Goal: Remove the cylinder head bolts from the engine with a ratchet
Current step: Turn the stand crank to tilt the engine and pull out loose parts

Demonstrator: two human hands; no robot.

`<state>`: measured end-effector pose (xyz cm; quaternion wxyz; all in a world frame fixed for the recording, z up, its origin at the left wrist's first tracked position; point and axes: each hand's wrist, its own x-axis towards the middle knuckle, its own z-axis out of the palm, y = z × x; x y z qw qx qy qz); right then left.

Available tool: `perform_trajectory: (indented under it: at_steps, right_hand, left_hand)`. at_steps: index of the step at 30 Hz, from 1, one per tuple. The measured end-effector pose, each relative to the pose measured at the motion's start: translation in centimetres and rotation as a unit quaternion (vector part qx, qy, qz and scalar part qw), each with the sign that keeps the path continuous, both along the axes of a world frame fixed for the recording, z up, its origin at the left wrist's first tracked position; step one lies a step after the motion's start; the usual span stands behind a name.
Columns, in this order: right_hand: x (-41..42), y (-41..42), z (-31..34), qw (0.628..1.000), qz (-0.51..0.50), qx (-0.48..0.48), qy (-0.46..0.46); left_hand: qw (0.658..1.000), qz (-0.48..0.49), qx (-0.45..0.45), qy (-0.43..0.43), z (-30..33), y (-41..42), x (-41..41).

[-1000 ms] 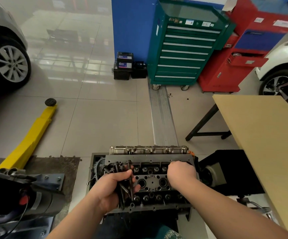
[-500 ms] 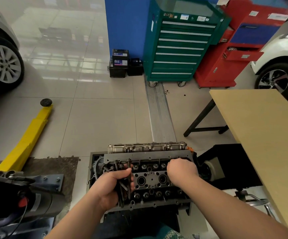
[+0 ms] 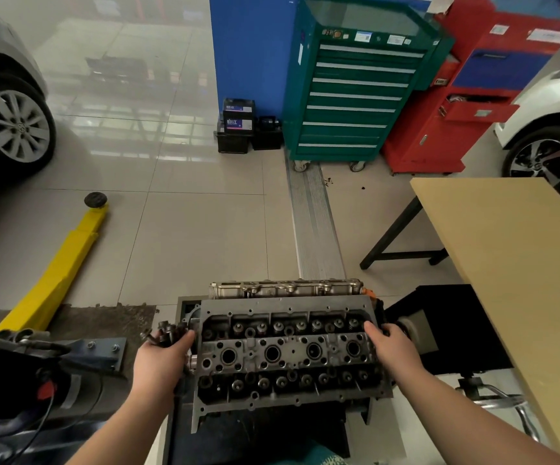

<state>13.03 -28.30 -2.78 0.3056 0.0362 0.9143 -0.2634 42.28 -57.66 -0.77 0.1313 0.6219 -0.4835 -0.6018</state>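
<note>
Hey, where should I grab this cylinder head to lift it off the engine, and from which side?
Probably by its two short ends, one from each side. The cylinder head is a long flat slab lying level, and its top is crowded with bores and valve parts. The right hand already sits at the right end; the left hand at the left end holds the bolts, so put those down first.

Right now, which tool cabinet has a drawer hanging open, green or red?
The red tool cabinet: one red drawer juts out. The green tool cabinet has every drawer flush.
</note>
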Motion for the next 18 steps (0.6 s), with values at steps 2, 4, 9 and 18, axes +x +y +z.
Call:
perform_trajectory:
  at_steps: [2,4,9,18]
  right_hand:
    - [0.1,0.0,-0.4,0.999,0.036,0.019,0.02]
    - [0.2,0.1,-0.4,0.997,0.063,0.038,0.035]
    - [-0.9,0.5,0.5,0.996,0.081,0.035,0.01]
    - [-1.4,0.2,0.6,0.993,0.093,0.065,-0.019]
  left_hand:
    - [1.0,0.005,0.004,-0.008,-1.1,0.2,0.2]
    - [1.0,0.005,0.019,-0.007,-1.7,0.2,0.1]
    - [0.998,0.012,0.054,0.02,-2.1,-0.4,-0.9]
    - [0.991,0.019,0.132,-0.009,-2.9,0.2,0.4]
